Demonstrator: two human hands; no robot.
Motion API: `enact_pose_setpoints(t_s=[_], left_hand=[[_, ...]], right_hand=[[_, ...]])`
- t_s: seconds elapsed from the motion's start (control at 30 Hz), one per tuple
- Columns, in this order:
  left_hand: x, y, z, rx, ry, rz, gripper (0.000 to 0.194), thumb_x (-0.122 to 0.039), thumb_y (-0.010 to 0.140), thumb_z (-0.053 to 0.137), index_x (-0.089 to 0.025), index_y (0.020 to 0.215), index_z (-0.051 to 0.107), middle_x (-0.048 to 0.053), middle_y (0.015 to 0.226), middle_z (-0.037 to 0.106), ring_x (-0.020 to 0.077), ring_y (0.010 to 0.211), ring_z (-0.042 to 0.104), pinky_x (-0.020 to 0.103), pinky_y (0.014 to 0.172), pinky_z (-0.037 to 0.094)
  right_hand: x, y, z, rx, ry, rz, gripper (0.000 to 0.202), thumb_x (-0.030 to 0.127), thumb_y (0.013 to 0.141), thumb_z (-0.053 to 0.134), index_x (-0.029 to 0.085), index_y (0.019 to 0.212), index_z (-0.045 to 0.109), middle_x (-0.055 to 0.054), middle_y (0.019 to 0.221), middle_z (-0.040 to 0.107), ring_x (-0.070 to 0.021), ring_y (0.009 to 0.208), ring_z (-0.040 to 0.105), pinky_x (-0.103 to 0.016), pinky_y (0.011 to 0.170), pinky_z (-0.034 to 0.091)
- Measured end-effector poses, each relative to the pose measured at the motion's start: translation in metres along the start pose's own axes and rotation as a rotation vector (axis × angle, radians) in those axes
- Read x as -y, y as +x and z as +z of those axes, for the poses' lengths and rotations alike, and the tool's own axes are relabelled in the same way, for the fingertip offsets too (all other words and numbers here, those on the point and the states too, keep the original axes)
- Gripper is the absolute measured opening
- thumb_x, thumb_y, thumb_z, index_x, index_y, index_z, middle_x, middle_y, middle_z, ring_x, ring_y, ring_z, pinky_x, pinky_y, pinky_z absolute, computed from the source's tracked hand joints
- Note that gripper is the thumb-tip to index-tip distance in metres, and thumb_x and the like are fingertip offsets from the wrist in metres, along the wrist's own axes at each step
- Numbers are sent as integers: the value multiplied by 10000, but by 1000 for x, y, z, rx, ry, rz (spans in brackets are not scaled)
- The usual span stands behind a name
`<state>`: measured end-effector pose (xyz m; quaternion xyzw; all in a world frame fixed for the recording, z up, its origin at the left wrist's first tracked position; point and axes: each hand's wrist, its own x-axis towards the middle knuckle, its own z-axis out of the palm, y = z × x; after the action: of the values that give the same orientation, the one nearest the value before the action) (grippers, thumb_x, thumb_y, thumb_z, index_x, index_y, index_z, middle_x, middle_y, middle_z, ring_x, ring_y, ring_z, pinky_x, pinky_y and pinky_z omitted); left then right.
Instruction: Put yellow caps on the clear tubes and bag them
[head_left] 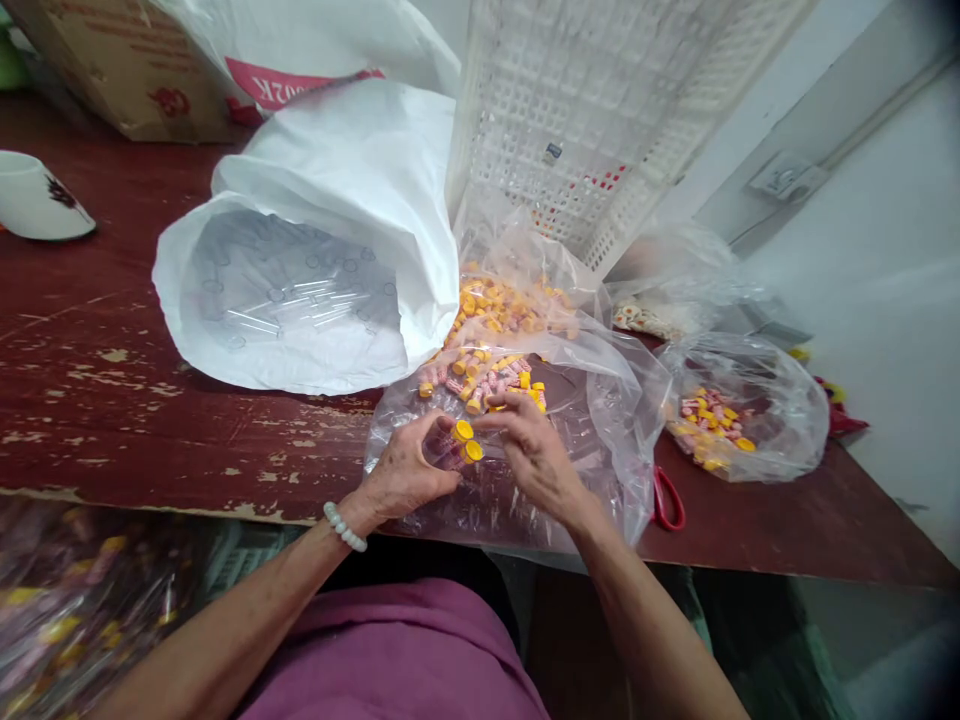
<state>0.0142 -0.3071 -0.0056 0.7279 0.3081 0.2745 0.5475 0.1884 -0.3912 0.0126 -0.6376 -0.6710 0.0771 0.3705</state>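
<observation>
Head view: one worktop [112, 330], red-brown, paint worn along its near edge; two bare hands above that edge.
Left hand [409, 465]: closed around two yellow-capped tubes [472, 452], thumb and fingers on either side, caps facing the right hand.
Right hand [540, 460]: fingers loosely extended beside the caps, nothing seen in its grip; whether a fingertip met a cap could not be told.
Tube contents: possibly pinkish, though blur and the left hand hid most of the barrels.
Large clear bag [622, 400]: spread from mid-worktop to the near edge, beneath both hands, with many pink-and-yellow pieces [495, 305] toward its far side.
White sack [360, 150]: left of the large bag, mouth facing the near edge, clear tubes [322, 300] inside.
Small clear bag [810, 440]: toward the right end, more such pieces in it.
Red handle [670, 500]: by the near edge, between the two clear bags.
White cup [34, 200]: at the left end.
Step in hand: judged as handling the capped pair, right fingers brought to the caps.
Next move: seemed to call for a steady left hold and careful right fingertips.
</observation>
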Motion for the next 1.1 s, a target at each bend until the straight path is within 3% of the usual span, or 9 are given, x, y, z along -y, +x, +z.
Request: enact_pose_setpoints(t_s=[0.1,0.23,0.37,0.47,0.57,0.63,0.73,0.9,1.1], left_hand=[[8,4,-6,-55,-113,-79,380,-107,523,702,-153,851,516,-13,767,574,112,677,534,217,602,432],[16,5,-13,-73,-147,-100,432,-120,505,720,-148,883,514,-6,782,586,109,675,539,216,607,433],[20,5,-12,-116,-110,-58,392,-141,519,716,-151,865,531,2,799,580,115,688,546,220,617,443],[21,5,-8,-106,-70,-7,370,-138,535,703,-157,870,548,8,814,585,122,707,551,228,637,452],[16,7,-4,-87,-90,-12,366,-142,531,706,-163,861,551,7,802,595,125,697,553,225,624,444],[9,8,-1,-65,-94,-33,375,-161,518,726,-162,849,551,-1,776,594,121,671,540,224,608,435],[-1,8,2,-22,-83,-20,367,-156,516,725,-153,836,546,-10,753,583,118,660,517,221,595,420],[-10,5,3,-13,-65,30,297,-134,551,690,-139,804,535,-13,732,567,110,648,498,216,580,405],[-5,6,-6,-62,-95,-17,340,-55,519,671,-143,835,585,15,820,625,153,763,564,246,674,461]], right_hand=[[-48,16,-16,-197,-202,237,358,95,789,411,182,1040,651,-100,1035,586,-206,1007,560,-373,912,449],[-103,33,-30,40,-327,408,362,167,782,493,189,1109,647,-94,1044,615,-198,954,590,-328,899,445],[-122,38,-35,104,-308,468,196,207,729,553,165,854,698,-60,815,675,-180,761,615,-307,759,476],[-101,37,-36,-52,-216,551,213,272,752,537,128,853,657,-57,681,658,-174,634,603,-297,629,476],[-47,31,-26,-272,243,487,274,387,745,611,157,892,595,-34,722,654,-153,628,607,-281,601,493],[-7,24,-11,-263,464,385,250,384,741,653,190,874,569,-29,840,654,-142,678,618,-286,626,511],[34,12,11,-265,421,181,150,309,764,667,207,824,575,-34,949,634,-151,865,611,-304,768,502],[44,1,20,-156,135,10,73,273,829,599,223,878,619,-58,1000,583,-180,992,558,-372,881,456],[44,-10,27,-67,-22,-39,354,395,767,656,275,1095,600,-78,1266,434,-250,1170,434,-462,992,377]])
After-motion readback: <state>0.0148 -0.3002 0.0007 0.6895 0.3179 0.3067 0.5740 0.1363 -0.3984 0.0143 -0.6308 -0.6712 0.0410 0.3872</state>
